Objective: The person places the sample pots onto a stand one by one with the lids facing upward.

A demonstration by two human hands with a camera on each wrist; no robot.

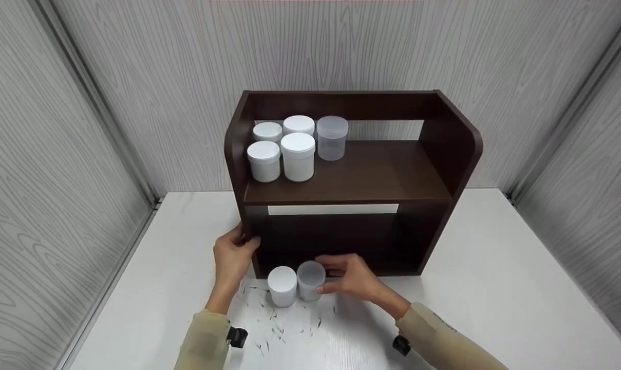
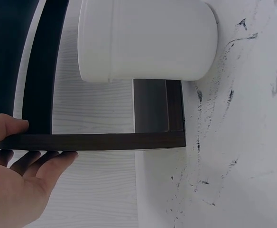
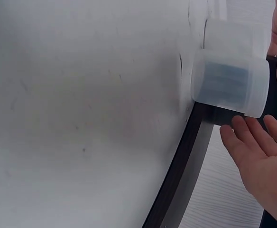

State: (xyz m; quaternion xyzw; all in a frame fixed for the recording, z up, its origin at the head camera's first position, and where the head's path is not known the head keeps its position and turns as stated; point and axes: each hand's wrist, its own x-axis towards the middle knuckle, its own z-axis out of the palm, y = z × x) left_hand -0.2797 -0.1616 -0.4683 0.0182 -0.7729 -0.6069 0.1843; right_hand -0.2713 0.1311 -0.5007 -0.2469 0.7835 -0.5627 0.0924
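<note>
My left hand (image 1: 231,255) grips the left side panel of a dark brown shelf unit (image 1: 341,199). In the left wrist view its thumb lies on one face of the panel (image 2: 105,141) and the fingers on the other. A white lidded jar (image 1: 282,285) stands on the table before the lower compartment. Right beside it is a clear, frosted jar (image 1: 311,280). Around the clear jar's right side my right hand (image 1: 354,277) is spread, thumb nearer me and fingers farther back. The right wrist view has those fingers (image 3: 252,137) fairly straight, their tips right at the jar's lid edge.
Several white lidded jars (image 1: 298,156) stand at the left of the upper shelf, with another clear jar (image 1: 332,137) to their right. Dark scuff marks streak the white table (image 1: 495,288) in front. Grey wood-grain walls (image 1: 187,77) enclose the back and sides.
</note>
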